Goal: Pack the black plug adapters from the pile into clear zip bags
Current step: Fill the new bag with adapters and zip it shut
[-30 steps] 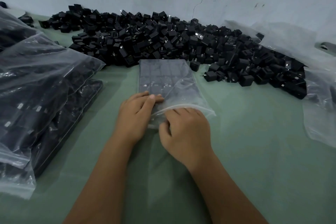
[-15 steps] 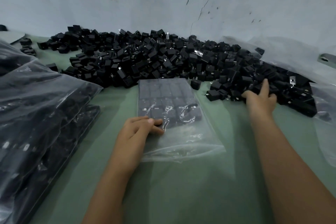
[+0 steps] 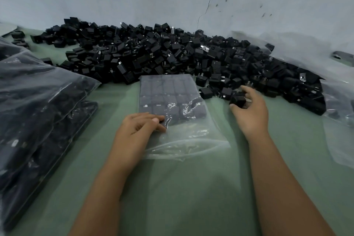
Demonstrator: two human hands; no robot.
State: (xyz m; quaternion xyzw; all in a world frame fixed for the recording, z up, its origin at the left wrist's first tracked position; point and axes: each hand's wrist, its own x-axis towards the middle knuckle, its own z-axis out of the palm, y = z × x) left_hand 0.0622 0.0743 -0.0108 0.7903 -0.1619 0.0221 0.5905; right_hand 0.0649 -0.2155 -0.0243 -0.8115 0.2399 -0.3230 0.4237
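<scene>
A big pile of black plug adapters (image 3: pixel 172 55) lies along the wall at the back of the green table. In front of it lies a clear zip bag (image 3: pixel 172 105), partly filled with rows of adapters, its open mouth toward me. My left hand (image 3: pixel 138 130) rests on the bag's left edge with the thumb pressing the plastic. My right hand (image 3: pixel 249 109) is at the pile's near edge, to the right of the bag, fingers curled round a black adapter (image 3: pixel 238 100).
Filled clear bags of adapters (image 3: pixel 38 113) are stacked at the left. Empty clear bags (image 3: pixel 339 120) lie at the right by the wall. Green table surface (image 3: pixel 191 188) stretches between my arms.
My right hand left the bag mouth, reached out to the pile at the right, and has come back toward the bag with an adapter. My left hand stayed on the bag.
</scene>
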